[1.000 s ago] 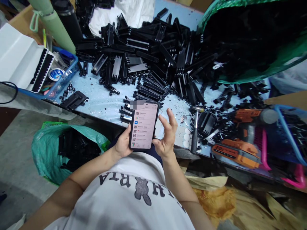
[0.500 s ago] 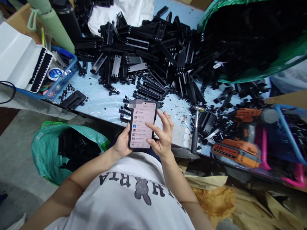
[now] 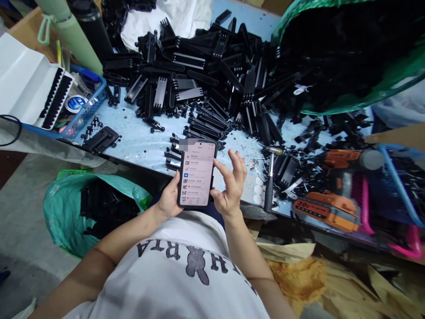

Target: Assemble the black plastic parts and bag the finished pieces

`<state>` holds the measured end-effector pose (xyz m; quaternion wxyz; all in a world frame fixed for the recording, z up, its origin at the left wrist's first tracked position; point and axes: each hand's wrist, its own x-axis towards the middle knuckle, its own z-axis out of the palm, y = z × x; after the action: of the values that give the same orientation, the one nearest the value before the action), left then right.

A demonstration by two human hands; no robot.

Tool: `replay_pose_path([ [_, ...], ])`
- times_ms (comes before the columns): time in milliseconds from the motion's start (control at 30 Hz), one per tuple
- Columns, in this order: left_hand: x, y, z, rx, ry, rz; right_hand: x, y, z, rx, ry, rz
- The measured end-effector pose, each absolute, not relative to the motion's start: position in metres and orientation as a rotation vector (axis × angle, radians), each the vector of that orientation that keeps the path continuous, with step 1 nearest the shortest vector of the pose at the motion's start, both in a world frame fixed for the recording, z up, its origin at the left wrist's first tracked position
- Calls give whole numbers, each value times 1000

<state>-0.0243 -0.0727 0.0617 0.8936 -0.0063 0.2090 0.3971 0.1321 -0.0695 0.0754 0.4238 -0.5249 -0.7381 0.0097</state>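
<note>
A smartphone (image 3: 196, 175) with a lit, list-like screen is held upright in front of my shirt, at the table's near edge. My left hand (image 3: 170, 197) grips its lower left side, the thumb along the edge and the other fingers hidden behind. Just right of the phone is my right hand (image 3: 229, 184), fingers spread and bent, holding nothing. Its index fingertip is close to the phone's right edge; whether it touches I cannot tell. Beyond the phone lies a row of black plastic parts (image 3: 207, 126), partly covered by it.
A large heap of black parts (image 3: 199, 57) spreads over the blue table. On the right lie a hammer (image 3: 270, 181) and an orange cordless drill (image 3: 327, 210). A green sack (image 3: 345, 108) stands far right, another green bag (image 3: 63, 217) below left. A blue basket (image 3: 99, 88) is at left.
My right hand has shifted right, its index finger moving from over the screen to the phone's right edge. My left hand and the phone have stayed nearly still.
</note>
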Motion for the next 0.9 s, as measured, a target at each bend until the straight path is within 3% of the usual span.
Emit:
replay_pose_path([
  [900,-26,-68,68,-41,435,812,135,-78,62,-1321,-1811,95],
])
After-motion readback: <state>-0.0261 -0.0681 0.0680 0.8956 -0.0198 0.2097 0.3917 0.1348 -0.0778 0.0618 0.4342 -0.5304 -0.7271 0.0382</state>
